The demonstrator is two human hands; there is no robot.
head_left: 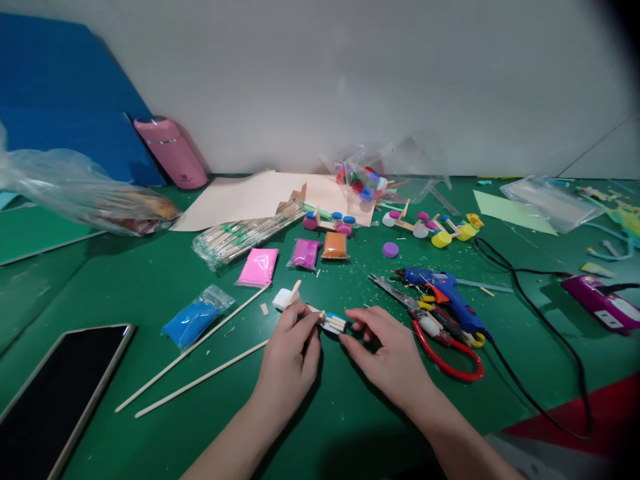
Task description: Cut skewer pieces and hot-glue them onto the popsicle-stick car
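Observation:
My left hand (289, 353) pinches a small craft-stick car (314, 309) just above the green table. A white block-like piece (283, 299) and an upright bit of stick are at the car's left end. Short stick pieces (336, 323) lie side by side over a blue and white part at its right end. Close to that end is my right hand (387, 353), its thumb and fingers apart with nothing visible between them. My left fingers hide the middle of the car. Two long wooden sticks (193, 348) lie to the left.
Right of my hands lie a blue glue gun (440, 283), red-handled scissors (463, 370) and a black cord. Packets of clay (257, 267), bundled sticks (245, 233) and finished toy cars (327, 223) are behind. A phone (65, 393) lies front left; a pink bottle (173, 153) leans behind.

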